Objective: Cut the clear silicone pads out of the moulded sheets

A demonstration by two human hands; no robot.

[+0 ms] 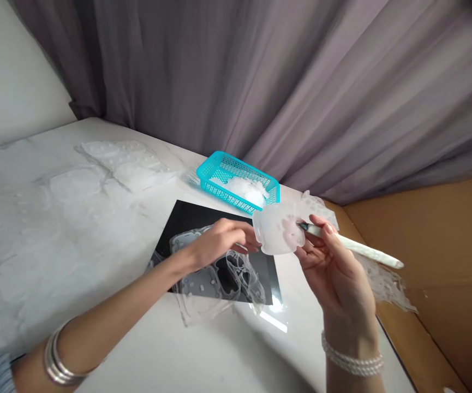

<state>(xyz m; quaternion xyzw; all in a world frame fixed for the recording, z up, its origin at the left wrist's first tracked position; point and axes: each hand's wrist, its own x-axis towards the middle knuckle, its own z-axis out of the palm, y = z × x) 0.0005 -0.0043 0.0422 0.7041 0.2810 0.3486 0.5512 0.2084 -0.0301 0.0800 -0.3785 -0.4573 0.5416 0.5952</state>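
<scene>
A frosted, translucent plastic piece (pixel 277 229) with rounded edges and small holes is held up between my two hands. My left hand (pixel 229 237) has its bent fingers at the piece's left edge; the fingertips are partly hidden there. My right hand (pixel 334 262) supports the piece's right side with its lower fingers. Between its thumb and index finger it also grips a slim pen-like tool (pixel 366 251) with a pale handle, whose dark tip points at the piece. Below my left hand, a clear plastic sheet with cut-out openings (pixel 198 281) lies partly over a black mat (pixel 178 218).
Behind the mat stands a turquoise basket (pixel 205 173) holding white pieces. Many translucent sheets (pixel 55 234) cover the left of the white table (pixel 170 355). Lacy plastic scraps (pixel 389 284) lie at right beside a brown cardboard panel (pixel 440 245). A grey curtain (pixel 203 71) hangs behind.
</scene>
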